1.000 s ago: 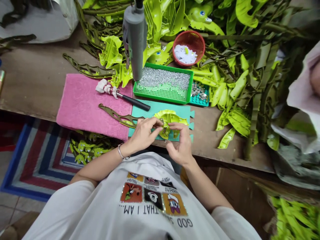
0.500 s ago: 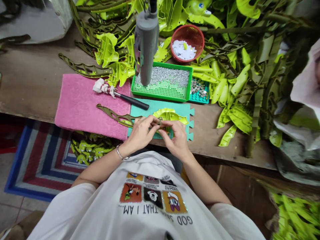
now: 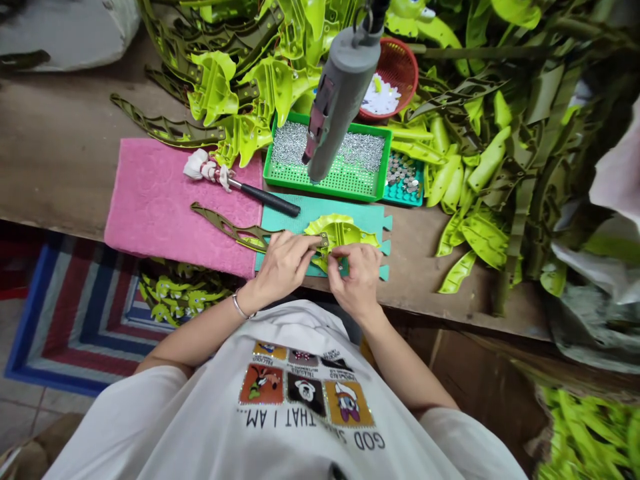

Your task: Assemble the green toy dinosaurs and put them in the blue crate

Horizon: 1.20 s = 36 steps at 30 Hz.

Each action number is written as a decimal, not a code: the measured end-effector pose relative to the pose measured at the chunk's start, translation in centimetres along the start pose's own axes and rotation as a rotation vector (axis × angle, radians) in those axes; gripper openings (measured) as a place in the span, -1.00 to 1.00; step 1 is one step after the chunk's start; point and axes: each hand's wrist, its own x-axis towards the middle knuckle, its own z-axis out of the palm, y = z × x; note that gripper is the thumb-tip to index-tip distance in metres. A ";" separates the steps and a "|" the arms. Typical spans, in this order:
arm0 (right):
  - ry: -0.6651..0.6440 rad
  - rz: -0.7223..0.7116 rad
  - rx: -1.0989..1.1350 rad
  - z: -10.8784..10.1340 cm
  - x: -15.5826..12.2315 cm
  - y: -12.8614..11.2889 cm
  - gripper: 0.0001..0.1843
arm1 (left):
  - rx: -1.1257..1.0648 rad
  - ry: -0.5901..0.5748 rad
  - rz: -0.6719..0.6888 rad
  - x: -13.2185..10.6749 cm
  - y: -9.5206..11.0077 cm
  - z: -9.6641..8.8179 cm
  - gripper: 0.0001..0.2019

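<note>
My left hand (image 3: 286, 261) grips the olive-green curved plastic strip (image 3: 227, 228), its fingers closed over the strip's right part. The strip's end lies against a lime-green moulded plastic part (image 3: 345, 230) on the teal foam mat (image 3: 280, 208). My right hand (image 3: 356, 275) is just beside that end, thumb and fingertips pinched together low over the lime part. What it pinches is too small to make out. A grey electric screwdriver (image 3: 345, 100) hangs above a green tray of screws (image 3: 327, 190), apart from both hands.
A black-handled hammer with a wrapped head (image 3: 265, 199) lies across the pink towel (image 3: 185, 207) and mat. Behind are a teal tray of small metal pieces (image 3: 404, 190) and a red basket (image 3: 411, 73) holding white pieces. Piles of lime and olive parts (image 3: 483, 233) crowd the right and back.
My right hand has drawn slightly away from my left, uncovering the strip's end. The hanging screwdriver has swung to the right and tilted. My left hand stays on the strip.
</note>
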 end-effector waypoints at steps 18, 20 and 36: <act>0.048 -0.100 0.001 0.2 -0.2 -0.2 -0.73 | -0.024 0.157 0.229 -1.8 -1.8 1.5 -0.29; 0.034 -0.086 0.026 0.3 -0.3 -0.1 -0.72 | -0.007 0.145 0.213 -1.8 -1.9 1.5 -0.29; -0.011 -0.074 -0.051 0.0 0.3 -0.4 -0.77 | 0.035 0.113 0.205 -1.8 -1.7 1.7 -0.30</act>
